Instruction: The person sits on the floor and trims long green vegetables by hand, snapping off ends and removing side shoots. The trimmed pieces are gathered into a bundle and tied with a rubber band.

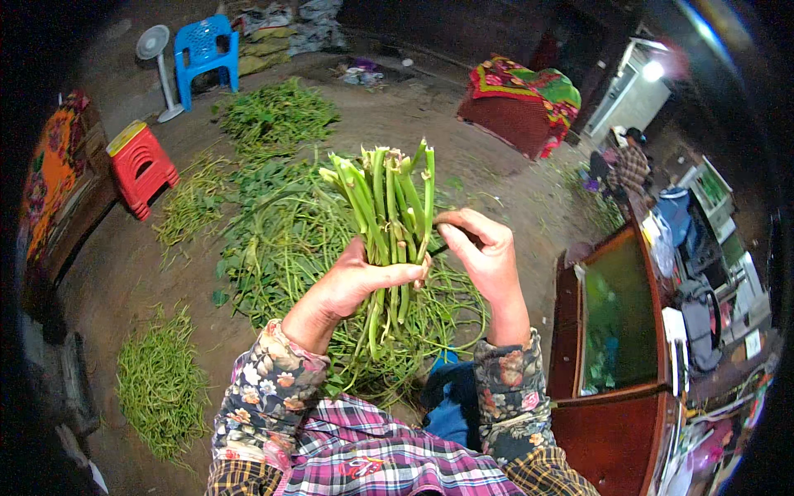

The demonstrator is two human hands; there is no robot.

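Observation:
A bundle of thick green plant stems stands upright, its cut ends at the top, with my left hand wrapped around its middle. Just right of the bundle is my right hand, its thumb and index fingertip close together beside the stems; whether something thin lies between them cannot be made out. Beneath both hands spreads a large heap of leafy green vines on the floor. Thinner stems hang from the lower end of the bundle.
Smaller piles of greens lie at the left and beyond the heap. Red stacked stools, a blue plastic chair and a fan stand at the left. A wooden cabinet is at the right. Another person sits farther back.

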